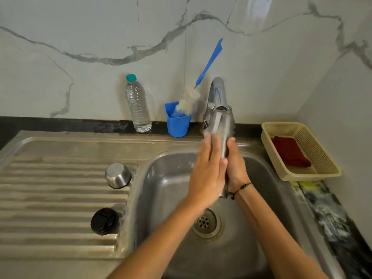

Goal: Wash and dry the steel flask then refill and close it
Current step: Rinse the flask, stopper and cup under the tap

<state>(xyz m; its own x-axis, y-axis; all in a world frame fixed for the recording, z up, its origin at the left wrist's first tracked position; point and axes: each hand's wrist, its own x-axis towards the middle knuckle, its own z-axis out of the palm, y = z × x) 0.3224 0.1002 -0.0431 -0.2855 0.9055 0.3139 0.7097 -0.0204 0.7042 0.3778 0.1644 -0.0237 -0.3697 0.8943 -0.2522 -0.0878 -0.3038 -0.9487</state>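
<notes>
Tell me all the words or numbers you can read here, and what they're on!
None can be read.
The plastic water bottle has no label showing.
The black lid bears faint raised marks, too blurred to read.
The steel flask shows no writing.

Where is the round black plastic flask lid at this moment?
In the head view, the round black plastic flask lid lies on the ribbed steel draining board, left of the sink basin, nearer the camera than the upturned steel cup.
</notes>
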